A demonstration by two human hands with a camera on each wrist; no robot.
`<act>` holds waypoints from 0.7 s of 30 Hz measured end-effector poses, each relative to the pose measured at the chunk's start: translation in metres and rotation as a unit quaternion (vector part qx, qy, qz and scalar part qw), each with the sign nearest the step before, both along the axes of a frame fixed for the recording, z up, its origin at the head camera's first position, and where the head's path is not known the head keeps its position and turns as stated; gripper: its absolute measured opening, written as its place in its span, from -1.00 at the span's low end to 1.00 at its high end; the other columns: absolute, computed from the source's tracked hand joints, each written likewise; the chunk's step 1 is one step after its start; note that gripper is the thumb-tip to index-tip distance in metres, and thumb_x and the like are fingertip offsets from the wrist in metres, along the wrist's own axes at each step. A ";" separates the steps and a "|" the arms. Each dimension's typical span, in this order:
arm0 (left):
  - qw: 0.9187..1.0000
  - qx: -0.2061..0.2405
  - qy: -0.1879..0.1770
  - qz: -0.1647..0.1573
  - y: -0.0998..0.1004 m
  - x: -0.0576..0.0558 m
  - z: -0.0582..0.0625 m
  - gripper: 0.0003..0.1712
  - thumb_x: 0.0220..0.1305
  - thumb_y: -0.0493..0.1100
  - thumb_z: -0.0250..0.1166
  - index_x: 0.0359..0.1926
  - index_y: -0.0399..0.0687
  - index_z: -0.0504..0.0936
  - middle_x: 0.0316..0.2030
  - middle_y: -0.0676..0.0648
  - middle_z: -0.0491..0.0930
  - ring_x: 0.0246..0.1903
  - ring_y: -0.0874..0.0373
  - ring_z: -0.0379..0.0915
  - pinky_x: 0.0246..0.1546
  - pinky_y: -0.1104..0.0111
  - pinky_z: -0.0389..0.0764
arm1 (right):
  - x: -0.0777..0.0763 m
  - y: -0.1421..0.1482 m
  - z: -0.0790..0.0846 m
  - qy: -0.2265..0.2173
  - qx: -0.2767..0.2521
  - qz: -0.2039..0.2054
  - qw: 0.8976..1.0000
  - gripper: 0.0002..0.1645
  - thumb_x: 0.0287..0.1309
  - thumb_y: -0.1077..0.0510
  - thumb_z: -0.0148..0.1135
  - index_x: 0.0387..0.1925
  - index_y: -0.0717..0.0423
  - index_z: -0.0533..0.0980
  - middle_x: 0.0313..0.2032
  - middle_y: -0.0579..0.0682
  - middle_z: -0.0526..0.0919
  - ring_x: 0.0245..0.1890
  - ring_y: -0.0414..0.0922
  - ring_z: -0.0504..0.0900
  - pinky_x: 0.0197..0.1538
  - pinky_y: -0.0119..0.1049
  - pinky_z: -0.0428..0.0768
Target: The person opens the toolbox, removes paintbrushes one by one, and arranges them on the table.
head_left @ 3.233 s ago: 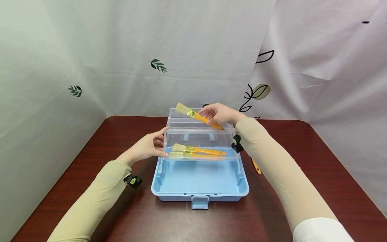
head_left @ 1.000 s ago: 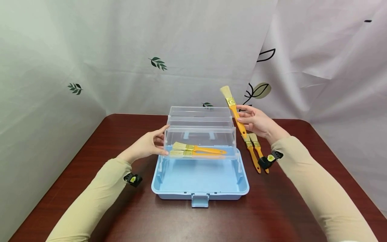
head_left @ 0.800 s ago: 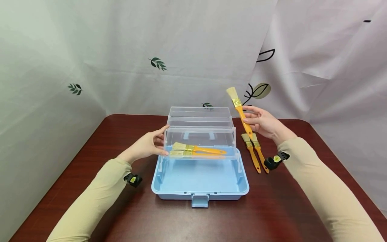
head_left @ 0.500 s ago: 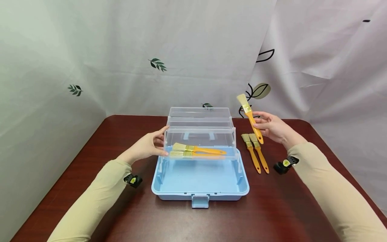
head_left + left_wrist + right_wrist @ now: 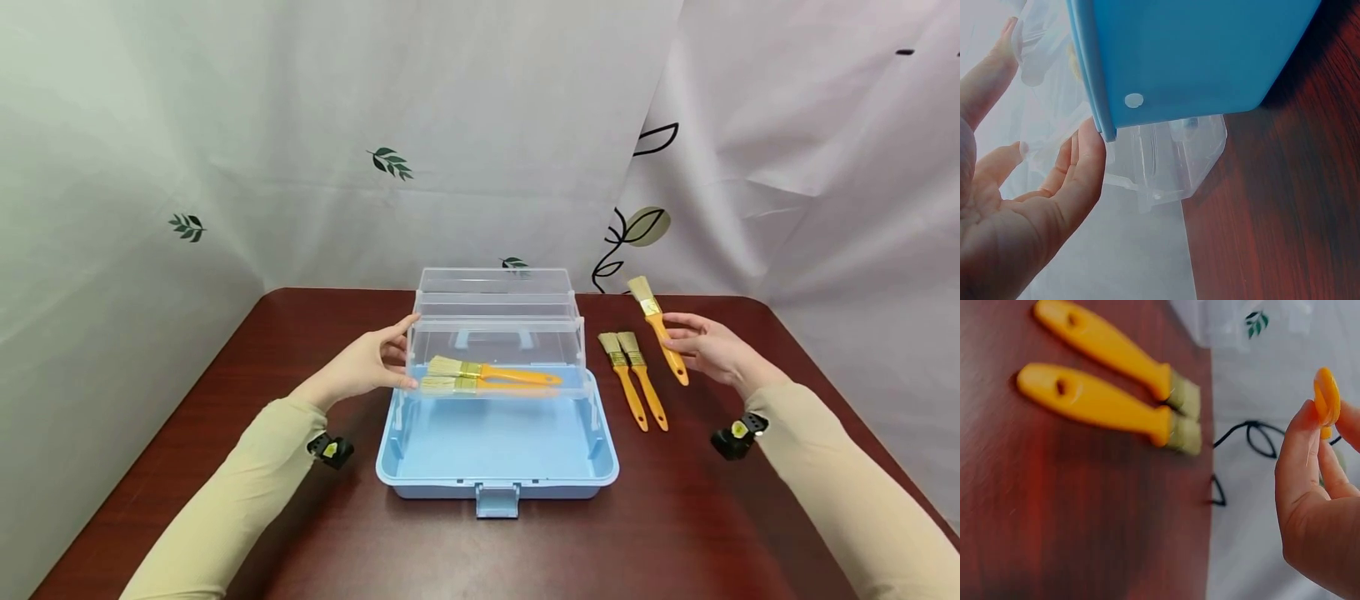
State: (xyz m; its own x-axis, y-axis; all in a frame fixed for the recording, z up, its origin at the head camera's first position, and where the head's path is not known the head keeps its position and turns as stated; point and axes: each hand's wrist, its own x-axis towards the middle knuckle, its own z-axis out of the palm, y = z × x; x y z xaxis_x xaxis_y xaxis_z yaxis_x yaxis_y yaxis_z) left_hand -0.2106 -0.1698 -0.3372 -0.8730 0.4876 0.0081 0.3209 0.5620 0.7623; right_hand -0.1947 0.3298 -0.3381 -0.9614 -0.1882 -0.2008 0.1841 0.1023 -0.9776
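Note:
In the head view, my right hand [image 5: 716, 350] pinches the orange handle of a paintbrush [image 5: 663, 337] between thumb and fingers, bristles tilted up and away. The right wrist view shows that handle [image 5: 1327, 400] end-on. Two similar paintbrushes [image 5: 633, 379] lie side by side on the table, left of this hand. My left hand [image 5: 363, 362] holds the left end of the clear trays [image 5: 497, 329], thumb at the lower front corner, index finger higher. Two more paintbrushes [image 5: 510, 377] lie in the front tray. The trays stand raised over a light blue toolbox base [image 5: 495, 442].
The toolbox stands in the middle of a dark red-brown table [image 5: 315, 533], its latch [image 5: 497, 502] hanging at the front. Behind the table hangs a pale cloth [image 5: 480, 125] printed with leaves. A black wrist camera [image 5: 738, 437] sits on each sleeve.
My right hand has carried the paintbrush from above the trays out to the right, past the two lying brushes, and lowered it. The left hand has stayed at the trays.

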 end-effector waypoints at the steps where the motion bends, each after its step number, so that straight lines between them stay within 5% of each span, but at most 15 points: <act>1: 1.000 -0.001 -0.001 0.002 0.000 0.000 0.000 0.24 -0.11 -0.08 0.54 0.49 0.10 -0.05 0.01 -0.21 0.40 -0.01 -0.06 0.48 0.00 0.13 0.58 | 0.001 0.003 -0.003 -0.002 0.003 -0.001 1.000 -0.58 0.27 0.27 0.12 0.06 -0.15 0.26 -0.27 -0.29 0.56 -0.24 -0.38 0.57 -0.18 -0.44 0.57; 8: 1.000 -0.002 0.007 0.004 0.000 -0.001 -0.001 0.23 -0.11 -0.09 0.54 0.49 0.08 -0.04 0.00 -0.22 0.40 -0.01 -0.07 0.48 -0.02 0.13 0.59 | 0.004 0.018 -0.023 -0.004 0.070 -0.012 0.997 -0.33 0.28 0.21 0.14 0.33 0.09 0.09 -0.17 -0.27 0.48 -0.21 -0.42 0.55 -0.14 -0.44 0.57; 11: 1.000 -0.001 0.008 0.002 -0.001 -0.001 -0.002 0.22 -0.09 -0.08 0.54 0.49 0.06 -0.04 0.01 -0.24 0.40 -0.01 -0.08 0.48 -0.01 0.12 0.58 | 0.006 0.021 -0.031 -0.007 0.107 -0.014 0.994 -0.21 0.31 0.18 0.09 0.41 0.24 -0.05 0.06 0.08 0.43 -0.23 -0.48 0.52 -0.13 -0.45 0.56; 14: 1.000 0.000 0.005 0.001 -0.001 -0.001 -0.002 0.21 -0.08 -0.09 0.53 0.49 0.06 -0.05 0.02 -0.25 0.39 0.00 -0.09 0.47 0.00 0.11 0.57 | 0.008 0.022 -0.037 -0.012 0.140 -0.012 0.990 -0.14 0.34 0.14 0.05 0.44 0.32 -0.17 0.27 0.42 0.15 -0.25 -0.53 0.48 -0.11 -0.45 0.56; 17: 1.000 0.002 0.004 -0.001 -0.001 -0.001 -0.002 0.21 -0.07 -0.09 0.52 0.49 0.05 -0.06 0.02 -0.26 0.39 0.00 -0.09 0.47 0.00 0.11 0.57 | 0.009 0.024 -0.042 -0.022 0.158 -0.013 0.987 -0.13 0.35 0.12 0.04 0.44 0.33 -0.19 0.36 0.47 -0.03 -0.26 -0.54 0.48 -0.10 -0.44 0.56; 21: 1.000 0.003 0.002 -0.002 -0.001 -0.001 -0.002 0.21 -0.06 -0.10 0.52 0.49 0.05 -0.06 0.03 -0.26 0.38 0.00 -0.08 0.47 0.00 0.11 0.58 | 0.010 0.023 -0.046 -0.031 0.172 -0.018 0.984 -0.13 0.34 0.10 0.05 0.43 0.34 -0.18 0.35 0.47 0.00 -0.26 -0.50 0.48 0.04 -0.26 0.56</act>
